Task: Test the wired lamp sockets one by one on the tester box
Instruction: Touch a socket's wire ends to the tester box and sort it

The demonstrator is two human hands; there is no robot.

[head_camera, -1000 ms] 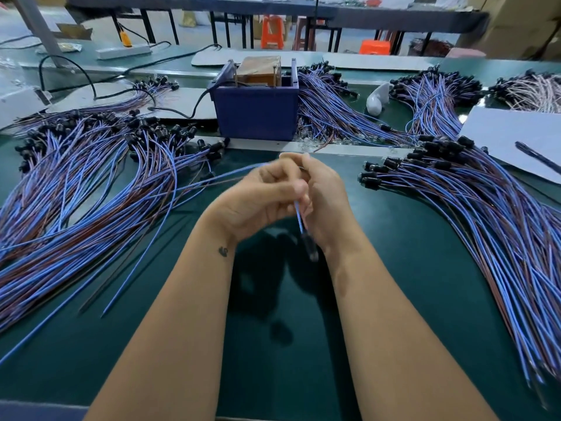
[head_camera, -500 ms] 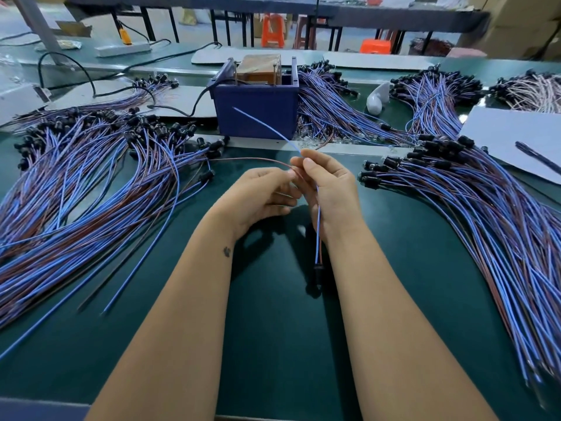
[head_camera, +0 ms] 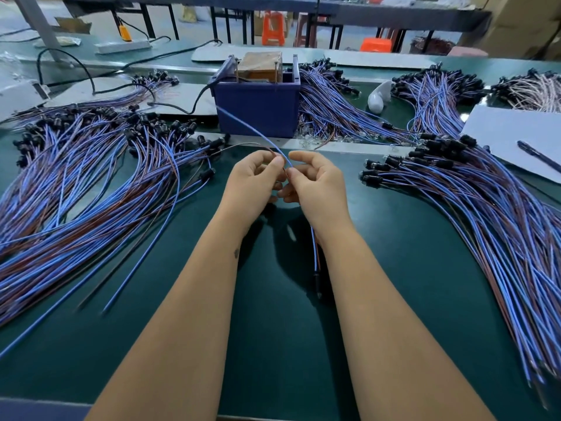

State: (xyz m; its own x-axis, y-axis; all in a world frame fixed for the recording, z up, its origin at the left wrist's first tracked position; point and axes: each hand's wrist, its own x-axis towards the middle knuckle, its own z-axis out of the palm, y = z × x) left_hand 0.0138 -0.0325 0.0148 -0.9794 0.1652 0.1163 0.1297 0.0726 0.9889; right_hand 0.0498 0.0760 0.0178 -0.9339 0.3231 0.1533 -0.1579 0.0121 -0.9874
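Green bench (head_camera: 273, 344): wired sockets (head_camera: 91, 183), tester box (head_camera: 258, 107), paper (head_camera: 516, 135).

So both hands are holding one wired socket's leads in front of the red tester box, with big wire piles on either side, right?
Nearly: the tester box is blue, not red, as the head view shows. Both the left hand and right hand do hold one socket's leads, with piles either side.

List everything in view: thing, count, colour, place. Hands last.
tester box: one, blue, centre back of table
socket bundle: one heap, blue and brown wires, black sockets, left
socket bundle: one heap, same colours, right
further bundles: several, behind and beside box
held socket wire: one, blue and brown, ends toward box, socket hanging under right wrist
bulb: one, white, right of box
paper sheet: one, white, far right
pen: one, dark, on sheet
stools: orange, background
left hand: grip on wire
right hand: grip on wire
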